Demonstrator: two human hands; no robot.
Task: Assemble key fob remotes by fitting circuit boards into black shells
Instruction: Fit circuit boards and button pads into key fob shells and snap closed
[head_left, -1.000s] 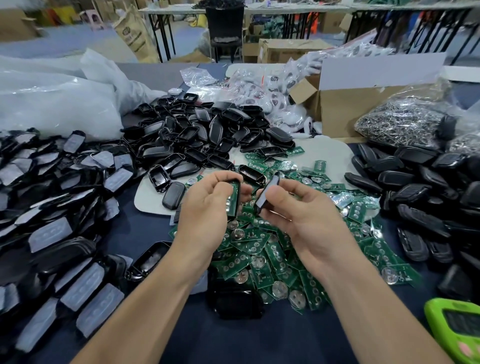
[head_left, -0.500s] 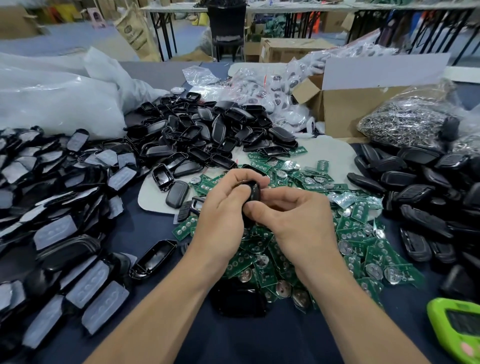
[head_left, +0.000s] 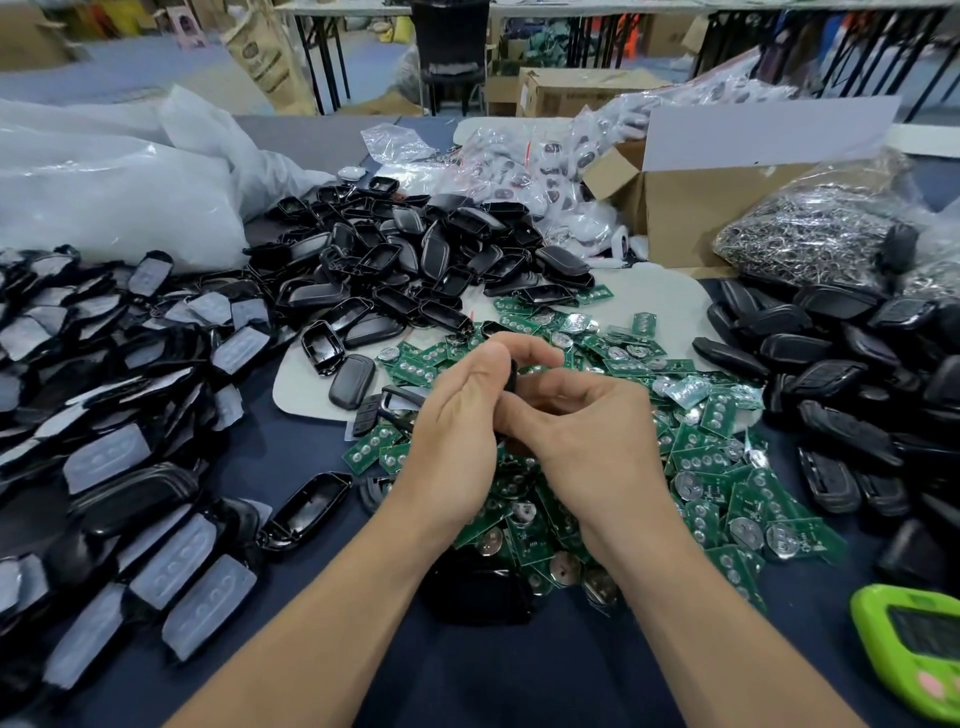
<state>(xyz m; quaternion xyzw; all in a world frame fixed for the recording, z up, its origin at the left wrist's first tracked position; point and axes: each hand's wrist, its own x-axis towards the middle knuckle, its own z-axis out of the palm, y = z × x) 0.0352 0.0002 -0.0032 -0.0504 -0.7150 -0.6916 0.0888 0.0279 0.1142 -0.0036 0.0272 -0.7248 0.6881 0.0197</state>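
Note:
Both hands meet above a heap of green circuit boards (head_left: 696, 467) at the table's middle. My left hand (head_left: 462, 431) and my right hand (head_left: 587, 431) grip one black key fob shell (head_left: 511, 375) between them; only its dark edge shows between the fingers. Whether a board sits inside it is hidden. Empty black shell halves (head_left: 415, 260) are piled behind the boards. Shells with grey button pads (head_left: 104, 415) cover the left side. More black shells (head_left: 841, 374) lie on the right.
A single open shell (head_left: 306, 509) lies left of my left wrist. A cardboard box (head_left: 701, 208) and a bag of metal key rings (head_left: 810, 234) stand at the back right. A green device (head_left: 914, 644) sits at the front right. White plastic bags (head_left: 104, 182) fill the back left.
One second ago the hands were apart, the left holding a shell with a board, the right another shell piece. They have come together and now press on one fob.

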